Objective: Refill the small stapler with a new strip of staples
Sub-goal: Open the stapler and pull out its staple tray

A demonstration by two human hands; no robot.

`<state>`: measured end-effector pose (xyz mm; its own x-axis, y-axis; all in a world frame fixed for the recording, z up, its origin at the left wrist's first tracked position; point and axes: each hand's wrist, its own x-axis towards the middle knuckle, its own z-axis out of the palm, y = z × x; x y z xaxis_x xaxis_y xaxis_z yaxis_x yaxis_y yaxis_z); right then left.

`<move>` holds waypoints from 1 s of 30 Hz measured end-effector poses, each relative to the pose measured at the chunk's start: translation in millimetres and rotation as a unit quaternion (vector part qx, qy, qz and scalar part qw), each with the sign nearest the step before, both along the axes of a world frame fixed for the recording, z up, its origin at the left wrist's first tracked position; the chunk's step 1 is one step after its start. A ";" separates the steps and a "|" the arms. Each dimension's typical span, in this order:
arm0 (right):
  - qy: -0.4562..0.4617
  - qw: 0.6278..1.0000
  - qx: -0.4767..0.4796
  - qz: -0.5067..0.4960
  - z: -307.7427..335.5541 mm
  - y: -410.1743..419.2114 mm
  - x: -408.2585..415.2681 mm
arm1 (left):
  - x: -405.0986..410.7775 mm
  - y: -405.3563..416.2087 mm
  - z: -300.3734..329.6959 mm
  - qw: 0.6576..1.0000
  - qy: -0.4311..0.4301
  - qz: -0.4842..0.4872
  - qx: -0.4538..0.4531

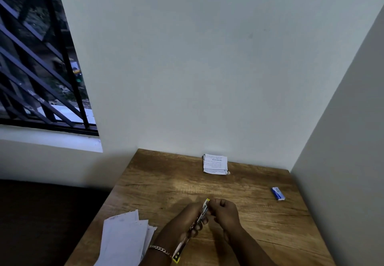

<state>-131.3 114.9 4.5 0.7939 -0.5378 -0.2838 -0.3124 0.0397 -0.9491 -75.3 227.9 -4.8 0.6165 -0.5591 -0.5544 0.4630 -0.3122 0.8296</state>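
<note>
I hold the small stapler (204, 210) over the wooden table (259, 220); it is swung wide open, with its yellow-tipped lid (180, 250) hanging down towards me. My left hand (187, 222) grips its metal body. My right hand (225, 211) has its fingertips pinched at the stapler's far yellow end. Whether a strip of staples sits between those fingers is too small to tell. A small blue and white staple box (277, 193) lies at the table's right, well apart from both hands.
A stack of white sheets (126, 243) lies at the table's near left edge. A folded printed paper (215, 164) rests at the back by the wall. Walls close the table's far and right sides; a barred window (41, 68) is at the left.
</note>
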 end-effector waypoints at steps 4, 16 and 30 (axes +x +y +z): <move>0.018 0.999 0.032 -0.012 -3.5 2.4 0.3 | -2.6 1.7 -0.8 1.000 0.012 0.015 0.021; 0.019 0.999 0.019 -0.037 -6.5 1.8 -1.7 | -8.8 -9.5 5.3 0.994 -0.043 0.086 0.055; 0.032 0.997 0.007 -0.070 -6.2 -1.0 0.0 | -20.3 -4.7 1.0 0.979 -0.161 0.128 -0.013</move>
